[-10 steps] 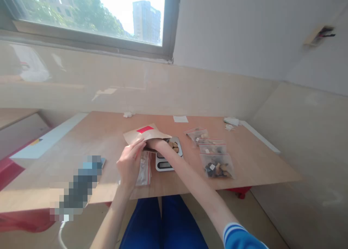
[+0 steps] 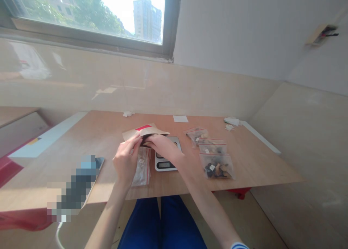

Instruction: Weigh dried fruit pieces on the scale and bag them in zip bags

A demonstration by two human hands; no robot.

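Observation:
A brown paper bag [image 2: 129,133] with a red label lies tilted at the middle of the table, its dark mouth facing me. My left hand [image 2: 126,158] is closed on the near edge of that mouth, holding it open. The fingers of my right hand [image 2: 164,145] reach into the mouth and are hidden there, so what they hold does not show. Beneath my right hand is a small white digital scale [image 2: 165,165]; some brown slices on its plate are mostly covered by the hand. Empty-looking clear zip bags [image 2: 141,171] lie left of the scale.
Several zip bags [image 2: 217,168] with dark and tan dried pieces lie to the right. A blurred-out phone-like device [image 2: 81,183] with a white cable [image 2: 58,234] is at the left edge. A white paper [image 2: 180,119] and crumpled tissue [image 2: 127,114] are at the back.
My right hand has drawn partway out of the paper bag, so its back and wrist now show. The left hand keeps its hold on the bag's edge.

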